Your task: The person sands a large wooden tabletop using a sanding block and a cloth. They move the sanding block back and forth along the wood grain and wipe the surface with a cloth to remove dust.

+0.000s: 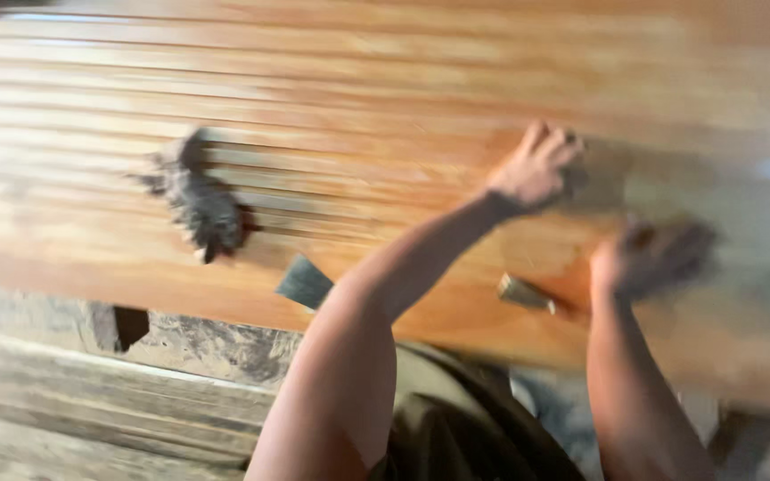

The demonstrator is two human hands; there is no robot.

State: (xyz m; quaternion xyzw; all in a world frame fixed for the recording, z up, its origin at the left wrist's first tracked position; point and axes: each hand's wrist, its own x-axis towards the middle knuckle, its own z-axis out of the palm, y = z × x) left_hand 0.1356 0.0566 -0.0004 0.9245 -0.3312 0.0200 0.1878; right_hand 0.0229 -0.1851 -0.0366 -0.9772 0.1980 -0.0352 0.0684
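The left hand presses, fingers curled, on the grooved wooden panel; what its grip encloses is blurred. The right hand rests just beside it, grip unclear. A grey rag lies farther left.

A glossy, smooth finish is shown by the orange-brown ribbed wooden panel, while a matt, rough surface is shown by the grey weathered wooden planks below.
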